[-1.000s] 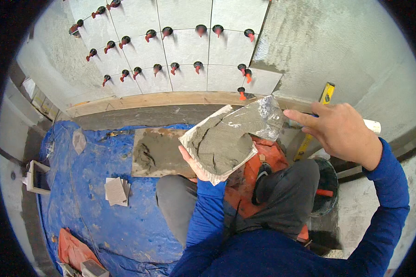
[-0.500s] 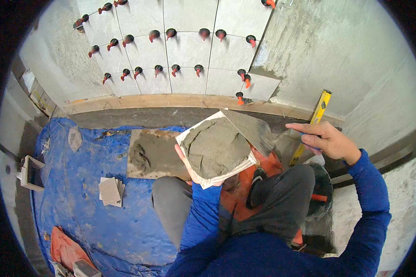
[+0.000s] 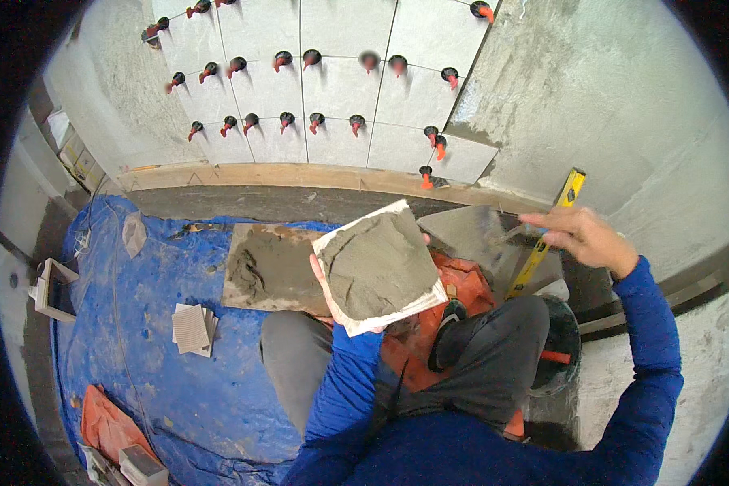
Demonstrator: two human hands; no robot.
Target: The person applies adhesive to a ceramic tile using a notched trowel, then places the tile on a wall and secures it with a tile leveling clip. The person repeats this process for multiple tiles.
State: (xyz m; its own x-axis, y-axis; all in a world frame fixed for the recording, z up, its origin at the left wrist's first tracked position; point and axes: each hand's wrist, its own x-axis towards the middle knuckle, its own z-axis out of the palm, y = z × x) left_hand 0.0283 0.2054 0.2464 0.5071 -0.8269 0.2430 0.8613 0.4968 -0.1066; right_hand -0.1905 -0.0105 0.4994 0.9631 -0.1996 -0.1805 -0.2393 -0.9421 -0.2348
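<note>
My left hand (image 3: 323, 283) supports a square tile (image 3: 419, 309) from underneath, fingers wrapped round its left edge. Grey mortar (image 3: 377, 266) covers most of the upturned face, leaving pale margins. Off the tile's right corner is the grey blade of a trowel (image 3: 462, 230), apart from the mortar. My right hand (image 3: 585, 238) grips its handle, index finger stretched along it. Left of the tile, a flat board (image 3: 287, 263) carries a smear of mortar.
A yellow spirit level (image 3: 547, 235) leans at the right near a dark bucket (image 3: 557, 356). Ahead, wall tiles (image 3: 340, 89) bear several red-and-black levelling clips above a wooden batten (image 3: 259, 174). Small tiles (image 3: 193, 330) lie stacked on the blue tarp (image 3: 162, 275).
The trowel blade has come off the mortar, moving rightward with my right hand. The mortar now looks flatter and spread closer to the tile's edges.
</note>
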